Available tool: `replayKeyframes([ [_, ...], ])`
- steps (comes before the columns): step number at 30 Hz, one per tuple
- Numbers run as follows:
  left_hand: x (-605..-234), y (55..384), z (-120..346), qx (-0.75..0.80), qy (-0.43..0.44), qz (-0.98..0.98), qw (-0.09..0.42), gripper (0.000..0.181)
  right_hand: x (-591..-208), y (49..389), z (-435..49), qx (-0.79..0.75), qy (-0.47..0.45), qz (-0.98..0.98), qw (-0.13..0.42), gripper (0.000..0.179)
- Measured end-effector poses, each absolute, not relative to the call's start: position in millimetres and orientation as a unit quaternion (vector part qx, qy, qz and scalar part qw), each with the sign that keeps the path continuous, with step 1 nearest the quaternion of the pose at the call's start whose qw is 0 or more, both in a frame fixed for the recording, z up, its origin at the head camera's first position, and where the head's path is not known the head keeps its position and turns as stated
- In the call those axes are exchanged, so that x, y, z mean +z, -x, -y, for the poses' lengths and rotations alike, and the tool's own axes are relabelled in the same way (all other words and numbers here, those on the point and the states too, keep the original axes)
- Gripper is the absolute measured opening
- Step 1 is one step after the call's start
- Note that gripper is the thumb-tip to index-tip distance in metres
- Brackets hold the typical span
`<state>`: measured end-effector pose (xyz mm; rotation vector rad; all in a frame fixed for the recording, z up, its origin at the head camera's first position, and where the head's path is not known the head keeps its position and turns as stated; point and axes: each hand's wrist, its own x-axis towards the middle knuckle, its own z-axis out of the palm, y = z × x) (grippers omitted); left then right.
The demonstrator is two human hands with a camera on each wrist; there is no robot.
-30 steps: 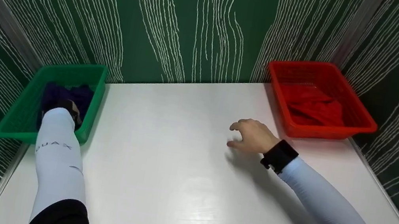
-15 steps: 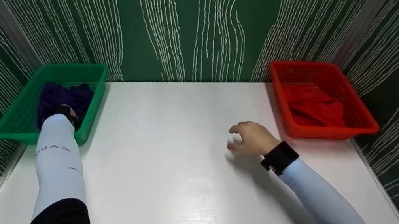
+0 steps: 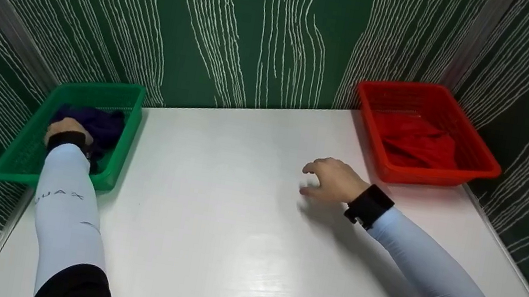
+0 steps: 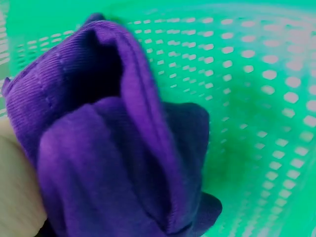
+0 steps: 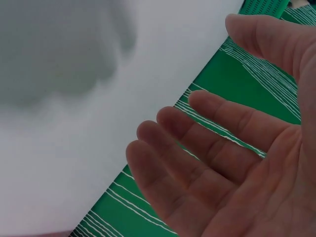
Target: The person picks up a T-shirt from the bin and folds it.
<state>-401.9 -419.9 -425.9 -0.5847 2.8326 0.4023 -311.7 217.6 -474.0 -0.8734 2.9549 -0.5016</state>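
A purple cloth [image 3: 100, 128] with a stitched, ribbed band lies bunched in the green basket [image 3: 122, 158] at the left. Over the cloth's left part is my left hand [image 3: 68, 130], knuckles up, touching it; the fingers are hidden. In the left wrist view the purple cloth [image 4: 103, 163] stands in folds around a dark opening, with a bit of the left hand [image 4: 17, 185] beside it. My right hand [image 3: 336, 180] hovers above the white table, thumb apart from loosely bent fingers. Nothing lies in the palm of this right hand [image 5: 237, 173].
A red basket [image 3: 438, 175] with a red cloth [image 3: 419, 141] inside stands at the back right of the white table [image 3: 213, 204]. Green walls [image 3: 191, 41] with white wavy lines enclose the table's back and sides.
My left hand has shifted left and slightly farther back in the green basket, and its back now shows. The right hand has stayed almost still.
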Motion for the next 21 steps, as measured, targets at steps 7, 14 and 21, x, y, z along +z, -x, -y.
replayKeyframes([
  [7, -410, 397, 416, 0.131, 0.199, -0.967, 0.091, 0.068, -472, 309, -217, -0.157, 0.289, -0.944, 0.007, 0.045],
  [14, -390, 397, 417, 0.172, 0.202, -0.961, 0.074, 0.067, -468, 308, -217, -0.149, 0.29, -0.945, 0.009, 0.047],
  [21, -367, 392, 406, 0.186, 0.213, -0.958, 0.041, 0.067, -464, 303, -217, -0.155, 0.292, -0.944, 0.007, 0.047],
])
